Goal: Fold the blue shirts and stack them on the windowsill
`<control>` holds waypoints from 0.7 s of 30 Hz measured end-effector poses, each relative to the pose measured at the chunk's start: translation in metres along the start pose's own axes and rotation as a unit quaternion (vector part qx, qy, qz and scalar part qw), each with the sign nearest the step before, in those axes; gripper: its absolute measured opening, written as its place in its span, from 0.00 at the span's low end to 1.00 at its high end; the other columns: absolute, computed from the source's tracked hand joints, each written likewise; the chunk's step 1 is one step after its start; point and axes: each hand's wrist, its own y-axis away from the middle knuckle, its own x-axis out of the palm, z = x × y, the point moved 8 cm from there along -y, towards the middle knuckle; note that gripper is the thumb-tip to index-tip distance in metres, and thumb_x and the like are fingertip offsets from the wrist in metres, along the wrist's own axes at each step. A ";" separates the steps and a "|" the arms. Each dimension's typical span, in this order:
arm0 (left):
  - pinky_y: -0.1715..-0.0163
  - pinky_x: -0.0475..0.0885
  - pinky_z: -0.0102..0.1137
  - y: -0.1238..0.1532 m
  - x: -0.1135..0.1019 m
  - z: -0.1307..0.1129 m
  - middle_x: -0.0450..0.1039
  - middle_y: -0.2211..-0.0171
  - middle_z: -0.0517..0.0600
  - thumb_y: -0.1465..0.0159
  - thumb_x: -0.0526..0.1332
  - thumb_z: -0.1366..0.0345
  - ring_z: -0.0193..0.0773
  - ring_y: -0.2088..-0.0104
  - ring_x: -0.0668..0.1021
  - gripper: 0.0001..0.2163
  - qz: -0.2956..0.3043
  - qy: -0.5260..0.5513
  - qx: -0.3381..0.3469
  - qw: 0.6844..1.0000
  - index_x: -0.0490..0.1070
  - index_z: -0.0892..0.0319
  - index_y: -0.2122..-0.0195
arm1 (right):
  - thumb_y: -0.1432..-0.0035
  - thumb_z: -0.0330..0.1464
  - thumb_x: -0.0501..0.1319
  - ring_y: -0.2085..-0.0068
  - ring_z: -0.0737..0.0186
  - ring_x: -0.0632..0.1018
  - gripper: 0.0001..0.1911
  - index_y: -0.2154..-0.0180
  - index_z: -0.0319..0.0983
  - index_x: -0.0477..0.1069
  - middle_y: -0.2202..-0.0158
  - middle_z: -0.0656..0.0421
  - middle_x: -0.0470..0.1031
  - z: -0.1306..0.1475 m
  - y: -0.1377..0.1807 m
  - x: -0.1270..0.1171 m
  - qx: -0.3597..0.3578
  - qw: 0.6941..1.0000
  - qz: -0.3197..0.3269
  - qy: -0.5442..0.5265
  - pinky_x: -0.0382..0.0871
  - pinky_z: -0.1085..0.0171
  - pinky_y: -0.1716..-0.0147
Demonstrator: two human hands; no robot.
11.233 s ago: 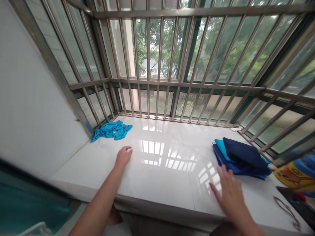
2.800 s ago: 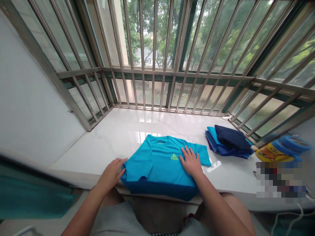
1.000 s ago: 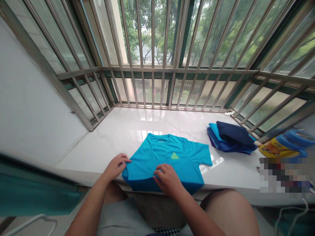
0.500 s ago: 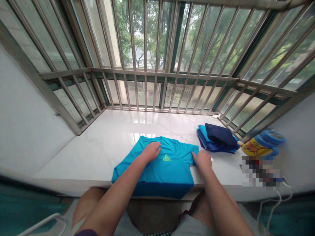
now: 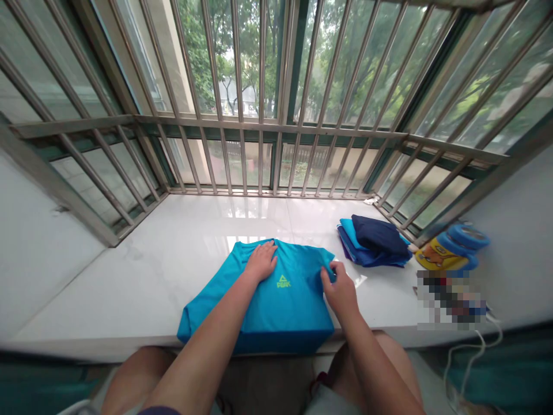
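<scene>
A bright blue T-shirt (image 5: 287,308) with a small green logo lies front up on the white sill, its hem hanging over the near edge. My left hand (image 5: 261,261) rests on the chest just below the collar, fingers stretched out over the fabric. At the shirt's right side, my right hand (image 5: 340,288) has thumb and fingers closed around the sleeve fabric by the shoulder. That sleeve is folded inward, while the other one spreads out to the left, partly covered by my left forearm.
Folded blue and navy clothes (image 5: 380,242) sit in a pile to the right. Beyond them stands a blue and yellow jug-like container (image 5: 449,248), beside a blurred-out patch and a white cable (image 5: 466,369). Metal window bars (image 5: 261,155) line the sill's back edge.
My right hand has brought the right sleeve inward, so it no longer sticks out to the side. My left hand stays on the chest, its fingers now flatter. The camera view has shifted slightly.
</scene>
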 end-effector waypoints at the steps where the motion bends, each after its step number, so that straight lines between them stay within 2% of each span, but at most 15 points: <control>1: 0.23 0.54 0.53 -0.001 0.001 0.001 0.59 0.23 0.57 0.24 0.54 0.59 0.51 0.23 0.63 0.25 0.000 0.004 0.001 1.000 0.67 0.57 0.28 | 0.27 0.41 0.55 0.51 0.50 0.82 0.14 0.51 0.41 0.74 0.52 0.50 0.83 0.022 0.015 0.003 -0.106 0.994 0.015 -0.014 0.73 0.57 0.50; 3: 0.23 0.56 0.53 -0.003 0.002 0.004 0.61 0.24 0.57 0.24 0.53 0.61 0.50 0.24 0.64 0.24 -0.005 0.015 0.003 1.000 0.68 0.58 0.29 | 0.27 0.33 0.57 0.49 0.52 0.82 0.09 0.54 0.43 0.76 0.48 0.50 0.84 0.061 0.056 0.015 -0.308 0.948 0.076 -0.010 0.72 0.55 0.46; 4: 0.23 0.56 0.52 -0.004 0.002 0.006 0.62 0.24 0.57 0.25 0.53 0.63 0.50 0.24 0.64 0.24 -0.009 0.022 0.002 1.000 0.68 0.58 0.29 | 0.28 0.30 0.58 0.49 0.53 0.82 0.08 0.54 0.43 0.76 0.46 0.52 0.83 0.072 0.078 0.023 -0.371 0.922 0.113 0.007 0.72 0.55 0.45; 6: 0.24 0.58 0.52 -0.006 0.002 0.011 0.65 0.25 0.57 0.25 0.51 0.67 0.49 0.25 0.67 0.25 -0.022 0.037 0.000 0.999 0.67 0.58 0.28 | 0.29 0.26 0.61 0.51 0.54 0.82 0.10 0.52 0.44 0.77 0.44 0.54 0.83 0.082 0.110 0.034 -0.418 0.893 0.164 0.044 0.72 0.55 0.46; 9: 0.25 0.62 0.50 -0.007 -0.003 0.017 0.69 0.28 0.56 0.25 0.48 0.70 0.46 0.29 0.72 0.28 -0.044 0.059 -0.005 0.997 0.62 0.57 0.25 | 0.30 0.27 0.65 0.49 0.53 0.81 0.10 0.50 0.45 0.77 0.43 0.55 0.83 0.079 0.133 0.039 -0.389 0.898 0.197 0.064 0.73 0.54 0.47; 12: 0.27 0.66 0.45 -0.007 -0.007 0.017 0.71 0.29 0.55 0.24 0.47 0.70 0.44 0.30 0.73 0.27 -0.055 0.074 0.008 0.996 0.63 0.56 0.26 | 0.28 0.32 0.64 0.48 0.52 0.81 0.07 0.50 0.44 0.77 0.45 0.55 0.83 0.068 0.132 0.031 -0.347 0.916 0.197 0.040 0.73 0.53 0.47; 15: 0.27 0.65 0.43 -0.006 -0.009 0.011 0.71 0.29 0.54 0.23 0.49 0.65 0.44 0.29 0.71 0.24 -0.052 0.072 0.025 0.996 0.69 0.56 0.29 | 0.26 0.30 0.59 0.51 0.53 0.81 0.10 0.49 0.42 0.77 0.50 0.53 0.83 0.050 0.108 0.018 -0.288 0.946 0.141 0.042 0.73 0.55 0.49; 17: 0.26 0.63 0.45 -0.005 -0.008 0.009 0.71 0.29 0.55 0.23 0.51 0.61 0.46 0.28 0.71 0.23 -0.048 0.062 0.026 0.997 0.70 0.57 0.30 | 0.28 0.27 0.58 0.50 0.51 0.80 0.16 0.43 0.40 0.76 0.48 0.50 0.81 0.033 0.088 0.014 -0.237 0.963 0.103 0.072 0.74 0.55 0.49; 19: 0.25 0.61 0.47 -0.005 -0.006 0.008 0.70 0.29 0.58 0.23 0.51 0.59 0.49 0.28 0.70 0.24 -0.044 0.050 0.020 0.998 0.69 0.59 0.29 | 0.31 0.27 0.59 0.49 0.50 0.80 0.21 0.38 0.41 0.74 0.44 0.49 0.79 0.017 0.071 0.018 -0.199 0.970 0.099 0.101 0.74 0.55 0.49; 21: 0.25 0.60 0.49 -0.004 -0.003 0.008 0.68 0.28 0.59 0.23 0.52 0.57 0.52 0.27 0.68 0.25 -0.039 0.038 0.012 0.998 0.68 0.61 0.28 | 0.31 0.27 0.60 0.51 0.51 0.80 0.19 0.42 0.43 0.77 0.47 0.51 0.80 0.006 0.061 0.026 -0.188 0.967 0.122 0.124 0.74 0.57 0.51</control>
